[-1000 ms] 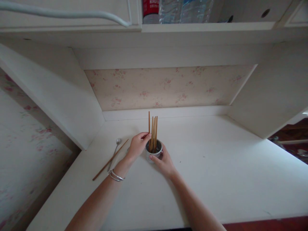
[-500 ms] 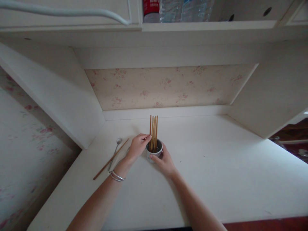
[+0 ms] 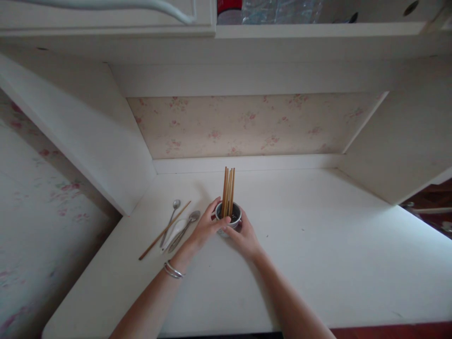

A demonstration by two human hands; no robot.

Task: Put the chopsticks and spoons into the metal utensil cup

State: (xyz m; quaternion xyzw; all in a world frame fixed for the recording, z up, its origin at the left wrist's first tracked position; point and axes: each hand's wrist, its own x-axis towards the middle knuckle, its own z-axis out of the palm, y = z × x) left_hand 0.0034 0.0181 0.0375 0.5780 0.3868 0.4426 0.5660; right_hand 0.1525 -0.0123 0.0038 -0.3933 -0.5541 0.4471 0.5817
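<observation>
A small round utensil holder (image 3: 223,232) with a grey rim and dark inside stands on the white tabletop. Several wooden chopsticks (image 3: 229,188) stand upright in it, bunched together. My left hand (image 3: 208,224) wraps the holder's left side, thumb near the front rim. From the right, my right hand (image 3: 246,235) grips the same holder, its thumb across the front. Left of my left hand lie a single chopstick (image 3: 164,231), a long-handled metal spoon (image 3: 176,204), a white spoon (image 3: 177,228) and another metal spoon (image 3: 194,216).
The white tabletop (image 3: 318,273) sits beneath a shelf, with side panels left and right and floral wallpaper (image 3: 247,127) behind. Plastic bottles (image 3: 278,12) stand on the upper shelf. A pale cupboard handle (image 3: 151,5) juts out at upper left.
My left hand has let go of the chopstick it pinched and moved down onto the holder's left side. The white spoon and second metal spoon now show. The view has shifted slightly.
</observation>
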